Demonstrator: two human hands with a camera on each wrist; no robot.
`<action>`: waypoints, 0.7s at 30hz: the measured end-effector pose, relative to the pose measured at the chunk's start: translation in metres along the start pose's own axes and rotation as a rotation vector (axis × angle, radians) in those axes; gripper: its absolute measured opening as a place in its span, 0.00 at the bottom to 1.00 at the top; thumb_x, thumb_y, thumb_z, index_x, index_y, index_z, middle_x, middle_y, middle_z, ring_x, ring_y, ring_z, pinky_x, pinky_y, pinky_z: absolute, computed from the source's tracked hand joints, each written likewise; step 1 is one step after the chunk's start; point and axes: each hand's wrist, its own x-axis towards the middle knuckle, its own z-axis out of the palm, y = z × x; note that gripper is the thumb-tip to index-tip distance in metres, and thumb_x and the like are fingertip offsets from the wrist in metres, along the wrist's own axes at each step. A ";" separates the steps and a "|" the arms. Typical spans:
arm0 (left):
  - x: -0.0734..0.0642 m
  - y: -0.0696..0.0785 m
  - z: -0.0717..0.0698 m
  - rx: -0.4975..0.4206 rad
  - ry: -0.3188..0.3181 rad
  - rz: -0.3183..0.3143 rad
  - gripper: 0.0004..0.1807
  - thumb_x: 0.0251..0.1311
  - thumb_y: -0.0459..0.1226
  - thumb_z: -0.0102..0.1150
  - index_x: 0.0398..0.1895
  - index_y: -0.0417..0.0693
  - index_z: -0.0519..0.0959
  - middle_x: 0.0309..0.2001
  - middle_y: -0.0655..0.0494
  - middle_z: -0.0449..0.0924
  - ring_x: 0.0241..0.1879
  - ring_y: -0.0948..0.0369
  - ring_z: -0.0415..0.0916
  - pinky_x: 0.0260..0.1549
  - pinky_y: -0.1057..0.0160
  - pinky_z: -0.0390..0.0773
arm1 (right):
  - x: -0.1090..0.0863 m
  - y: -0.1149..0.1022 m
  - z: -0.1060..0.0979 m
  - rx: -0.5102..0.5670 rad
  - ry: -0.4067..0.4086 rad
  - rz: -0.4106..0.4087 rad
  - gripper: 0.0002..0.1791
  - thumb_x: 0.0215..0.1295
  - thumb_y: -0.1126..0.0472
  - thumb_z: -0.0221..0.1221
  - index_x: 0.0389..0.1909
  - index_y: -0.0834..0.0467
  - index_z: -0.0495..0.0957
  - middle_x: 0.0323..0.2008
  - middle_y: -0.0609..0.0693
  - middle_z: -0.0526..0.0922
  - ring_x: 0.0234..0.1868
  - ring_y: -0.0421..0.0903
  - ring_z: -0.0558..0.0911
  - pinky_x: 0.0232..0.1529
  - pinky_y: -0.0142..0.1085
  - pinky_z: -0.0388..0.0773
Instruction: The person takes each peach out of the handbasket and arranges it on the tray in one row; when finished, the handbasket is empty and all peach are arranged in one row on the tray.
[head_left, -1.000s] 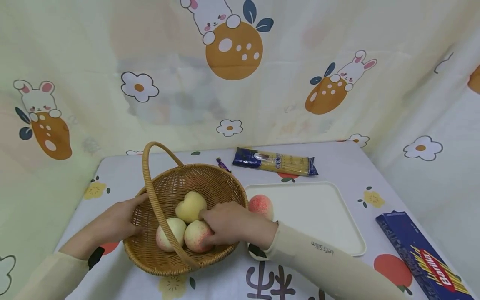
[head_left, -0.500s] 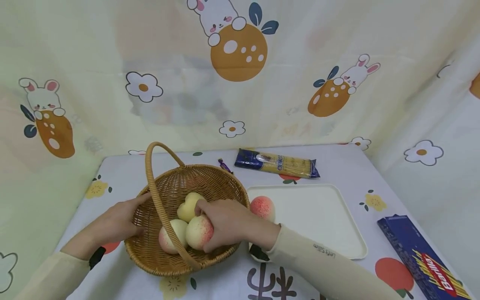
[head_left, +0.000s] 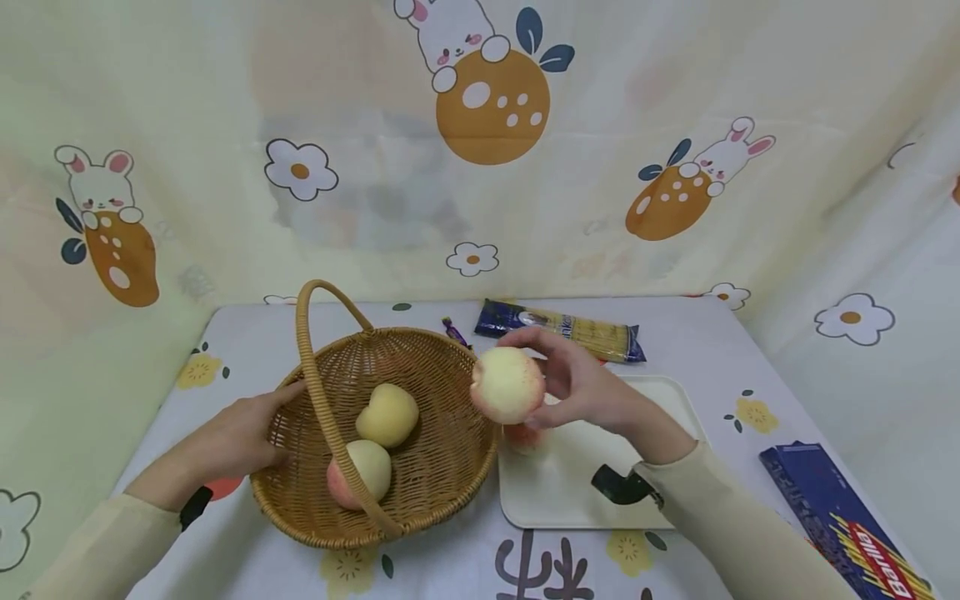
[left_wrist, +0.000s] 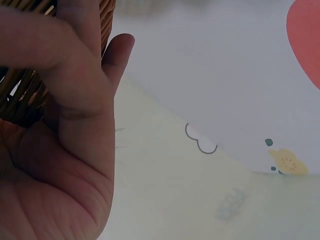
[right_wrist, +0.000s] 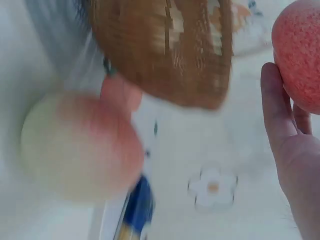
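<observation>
My right hand (head_left: 581, 383) holds a pale peach (head_left: 507, 386) in the air, just past the right rim of a wicker basket (head_left: 442, 417). Pinkish red shows on this peach's (right_wrist: 302, 55) side in the right wrist view. Below it, another peach (head_left: 522, 439) rests at the left end of a white tray (head_left: 592, 492), partly hidden by the held one. Two peaches lie in the basket, a yellow one (head_left: 388, 415) and a pink-and-cream one (head_left: 369, 471) behind the handle. My left hand (head_left: 236, 442) grips the basket's left rim, and its fingers (left_wrist: 80, 75) curl against the wicker.
A bag of spaghetti (head_left: 562, 327) lies behind the tray, with a small purple-wrapped sweet (head_left: 454, 331) to its left. On the right edge of the table stands a blue pasta box (head_left: 843, 517). The basket's tall handle (head_left: 318, 400) arches over its opening.
My right hand has lifted a peach out of the basket and carried it up and right, over the tray's left end. The left hand keeps its grip on the basket.
</observation>
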 end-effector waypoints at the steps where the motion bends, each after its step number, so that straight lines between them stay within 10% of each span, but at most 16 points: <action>1: 0.000 0.000 0.000 0.003 0.000 0.002 0.53 0.43 0.27 0.72 0.77 0.35 0.58 0.62 0.27 0.71 0.50 0.44 0.78 0.37 0.50 0.81 | -0.006 -0.001 -0.009 -0.012 0.011 -0.001 0.43 0.49 0.75 0.71 0.68 0.63 0.65 0.65 0.61 0.69 0.62 0.57 0.74 0.59 0.46 0.76; 10: 0.000 -0.008 -0.004 0.027 0.015 0.006 0.53 0.41 0.28 0.72 0.76 0.36 0.59 0.60 0.29 0.74 0.48 0.46 0.78 0.37 0.52 0.79 | -0.051 -0.002 -0.071 -0.565 0.178 0.233 0.40 0.49 0.65 0.74 0.65 0.58 0.70 0.57 0.55 0.76 0.53 0.54 0.76 0.48 0.42 0.79; 16: 0.000 -0.006 -0.004 0.012 0.007 0.005 0.53 0.42 0.28 0.72 0.76 0.35 0.58 0.61 0.28 0.73 0.48 0.46 0.78 0.36 0.53 0.80 | -0.066 0.025 -0.075 -0.771 0.040 0.461 0.40 0.43 0.65 0.74 0.63 0.55 0.74 0.56 0.53 0.76 0.51 0.52 0.75 0.47 0.44 0.79; 21: 0.001 -0.003 -0.003 0.000 -0.002 -0.022 0.52 0.42 0.26 0.70 0.76 0.37 0.59 0.58 0.28 0.75 0.43 0.49 0.80 0.32 0.55 0.80 | -0.069 0.039 -0.069 -0.819 -0.042 0.479 0.42 0.44 0.64 0.74 0.65 0.60 0.72 0.60 0.55 0.75 0.55 0.53 0.74 0.53 0.49 0.76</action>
